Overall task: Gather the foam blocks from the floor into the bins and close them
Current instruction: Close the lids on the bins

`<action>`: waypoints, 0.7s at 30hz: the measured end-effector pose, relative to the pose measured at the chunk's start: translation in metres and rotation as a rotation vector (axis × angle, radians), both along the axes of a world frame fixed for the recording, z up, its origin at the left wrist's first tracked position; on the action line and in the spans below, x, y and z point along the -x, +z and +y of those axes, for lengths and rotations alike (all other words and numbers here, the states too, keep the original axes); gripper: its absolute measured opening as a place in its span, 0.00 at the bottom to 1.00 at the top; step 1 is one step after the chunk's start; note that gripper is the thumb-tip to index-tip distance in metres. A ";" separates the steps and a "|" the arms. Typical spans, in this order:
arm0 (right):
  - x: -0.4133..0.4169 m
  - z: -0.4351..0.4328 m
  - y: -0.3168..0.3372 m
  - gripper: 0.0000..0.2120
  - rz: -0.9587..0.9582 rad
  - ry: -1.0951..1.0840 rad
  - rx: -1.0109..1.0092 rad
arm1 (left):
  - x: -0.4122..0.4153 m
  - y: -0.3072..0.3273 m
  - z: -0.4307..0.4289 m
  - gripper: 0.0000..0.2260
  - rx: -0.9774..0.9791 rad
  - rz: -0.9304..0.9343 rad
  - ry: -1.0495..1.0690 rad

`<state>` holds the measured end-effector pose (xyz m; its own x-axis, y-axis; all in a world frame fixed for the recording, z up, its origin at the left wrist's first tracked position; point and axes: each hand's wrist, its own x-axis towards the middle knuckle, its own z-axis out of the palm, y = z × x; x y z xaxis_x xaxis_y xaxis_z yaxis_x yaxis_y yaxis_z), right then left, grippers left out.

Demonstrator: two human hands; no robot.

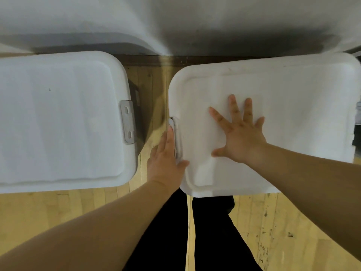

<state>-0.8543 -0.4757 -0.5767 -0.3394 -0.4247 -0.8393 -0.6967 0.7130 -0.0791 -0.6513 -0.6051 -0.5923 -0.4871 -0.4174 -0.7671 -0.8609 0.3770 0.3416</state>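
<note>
Two white bins stand side by side on the wooden floor, both with lids on. The left bin's lid (58, 118) has its grey side latch (128, 122) folded onto it. My right hand (238, 133) lies flat with fingers spread on the right bin's lid (283, 118). My left hand (166, 153) presses against that lid's left edge, fingers laid along the latch (176, 137) there, thumb on the lid's rim. No foam blocks show; the bins' insides are hidden.
A white wall (175, 22) runs right behind the bins. A narrow strip of wooden floor (150, 85) separates them. My legs in black trousers (205, 231) stand just in front of the right bin. Scuffed floor (293, 231) spreads to the right.
</note>
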 end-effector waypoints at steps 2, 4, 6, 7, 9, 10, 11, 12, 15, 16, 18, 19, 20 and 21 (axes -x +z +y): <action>-0.001 0.001 0.000 0.61 0.002 0.002 0.008 | 0.001 0.003 -0.002 0.49 0.021 0.005 -0.074; -0.002 0.004 0.002 0.61 0.010 -0.002 0.028 | 0.004 0.008 -0.001 0.47 0.035 0.012 -0.149; -0.001 0.007 0.003 0.60 0.022 -0.002 0.058 | 0.008 0.010 0.002 0.47 0.027 0.012 -0.156; -0.001 0.012 0.003 0.59 0.030 -0.006 0.082 | 0.009 0.012 0.003 0.48 0.002 0.004 -0.138; 0.002 0.026 0.003 0.56 0.050 -0.022 0.140 | 0.012 0.014 0.003 0.48 -0.092 -0.004 -0.051; 0.003 0.036 0.003 0.55 0.061 -0.027 0.158 | 0.013 0.016 0.002 0.49 -0.140 -0.012 -0.011; 0.003 0.048 0.003 0.54 0.080 -0.034 0.165 | 0.015 0.016 0.000 0.49 -0.158 -0.014 0.010; 0.004 0.060 0.002 0.53 0.100 -0.046 0.157 | 0.017 0.017 -0.003 0.49 -0.156 -0.016 0.020; 0.006 0.086 -0.002 0.54 0.096 -0.069 0.114 | 0.030 0.016 -0.010 0.50 -0.138 -0.037 0.024; 0.007 0.089 -0.003 0.54 0.086 -0.073 0.123 | 0.034 0.017 -0.009 0.50 -0.134 -0.047 0.021; 0.007 0.087 -0.004 0.53 0.072 -0.079 0.157 | 0.040 0.023 -0.005 0.51 -0.037 -0.078 -0.039; 0.007 0.087 -0.003 0.53 0.068 -0.085 0.180 | 0.043 0.028 -0.002 0.50 0.077 -0.091 -0.127; 0.008 0.089 -0.001 0.52 0.072 -0.105 0.208 | 0.050 0.032 0.002 0.50 0.187 -0.083 -0.238; 0.011 0.094 0.000 0.50 0.083 -0.149 0.238 | 0.061 0.037 0.007 0.50 0.255 -0.053 -0.346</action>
